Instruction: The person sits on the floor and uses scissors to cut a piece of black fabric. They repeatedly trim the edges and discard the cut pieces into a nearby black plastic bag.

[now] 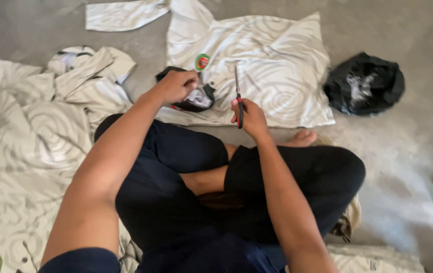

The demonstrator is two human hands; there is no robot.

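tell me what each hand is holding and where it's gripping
The right hand holds scissors by the red handles, blades pointing up. The left hand grips the dark collar of the white swirl-patterned shirt at its edge.

A person in dark navy trousers and a short-sleeved navy top; both forearms are bare, as are the left hand (176, 86), the right hand (249, 119) and one foot (300, 137)
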